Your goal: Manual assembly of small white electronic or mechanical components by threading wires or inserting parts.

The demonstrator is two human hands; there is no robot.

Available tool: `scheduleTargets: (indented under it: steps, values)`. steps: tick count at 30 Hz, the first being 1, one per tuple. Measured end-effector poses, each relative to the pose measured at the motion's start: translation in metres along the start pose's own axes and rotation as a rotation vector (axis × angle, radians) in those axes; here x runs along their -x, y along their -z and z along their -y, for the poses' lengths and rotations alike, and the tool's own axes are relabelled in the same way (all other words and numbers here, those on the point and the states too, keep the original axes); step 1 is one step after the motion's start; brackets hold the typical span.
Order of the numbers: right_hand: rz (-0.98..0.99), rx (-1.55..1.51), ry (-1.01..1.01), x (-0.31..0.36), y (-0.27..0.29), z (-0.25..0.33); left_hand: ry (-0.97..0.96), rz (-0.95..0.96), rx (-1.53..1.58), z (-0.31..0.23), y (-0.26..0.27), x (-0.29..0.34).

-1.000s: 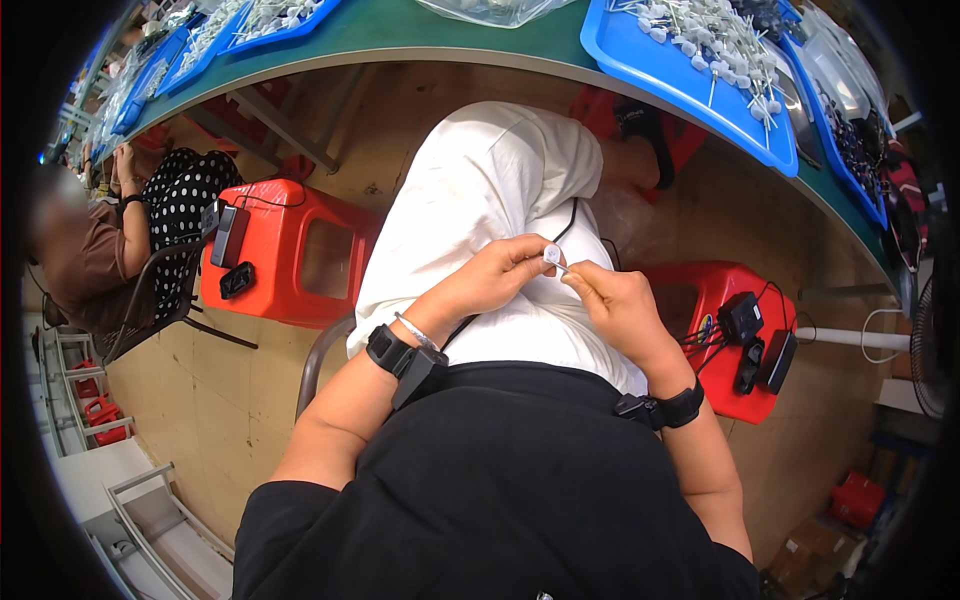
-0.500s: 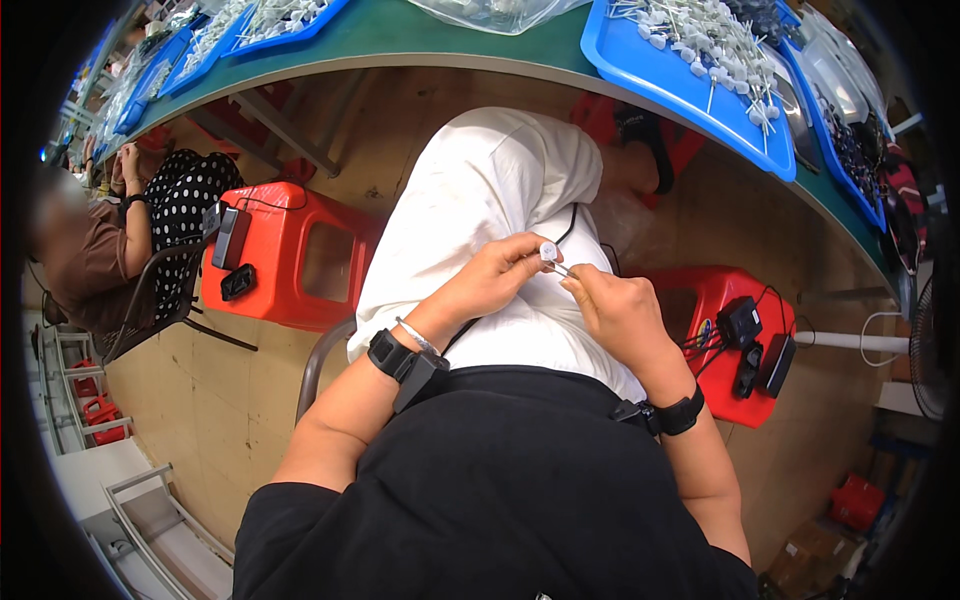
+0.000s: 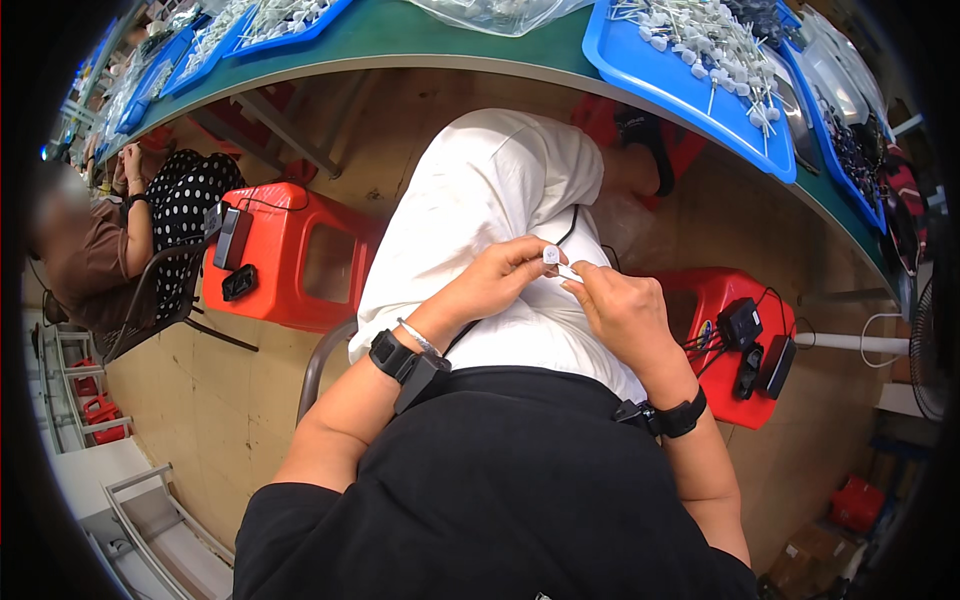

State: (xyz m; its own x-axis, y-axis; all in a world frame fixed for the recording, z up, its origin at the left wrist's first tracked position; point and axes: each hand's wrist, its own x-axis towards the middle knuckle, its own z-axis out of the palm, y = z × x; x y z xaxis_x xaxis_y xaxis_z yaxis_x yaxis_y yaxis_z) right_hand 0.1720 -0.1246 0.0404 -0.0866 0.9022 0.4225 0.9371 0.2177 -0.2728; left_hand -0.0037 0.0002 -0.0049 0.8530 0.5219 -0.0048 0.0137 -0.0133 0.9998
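Over my lap, my left hand (image 3: 500, 275) is closed, with thumb and fingertips pinching a small white plastic piece (image 3: 551, 256) that has a rounded head. My right hand (image 3: 622, 308) is also closed, gripping a thin pale rod (image 3: 568, 272) whose tip meets the white piece. The fingers cover most of the rod, so I cannot make out its kind or whether the two are joined. Similar white pieces on thin stems (image 3: 700, 45) lie heaped in a blue tray (image 3: 640, 80) on the table ahead to the right.
A green table (image 3: 420, 45) curves across the far side, bearing more blue trays and a clear plastic bag (image 3: 500, 12). Red stools (image 3: 265, 255) stand on both sides of me, with small black devices and cables on them. Another person (image 3: 100, 240) sits at the far left.
The pinched white piece and the rod have turned slightly between my fingers; the rod now looks white rather than grey. Both hands stay nearly in place.
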Motion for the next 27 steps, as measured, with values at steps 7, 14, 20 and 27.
scheduleTargets:
  steps: [7,14,20,27]
  values:
    - [-0.009,0.064,0.019,0.0,-0.003,0.0,0.019,0.018,-0.004,0.007,0.001,0.001]
    - [0.017,0.182,0.079,0.001,-0.004,0.0,0.045,0.04,-0.014,0.007,0.001,0.001]
    - [-0.006,0.266,0.11,0.004,-0.007,0.0,0.041,0.05,0.011,0.009,0.0,0.0]
    - [-0.022,-0.005,-0.001,0.0,-0.002,0.004,0.08,-0.002,-0.016,0.002,0.002,0.001]
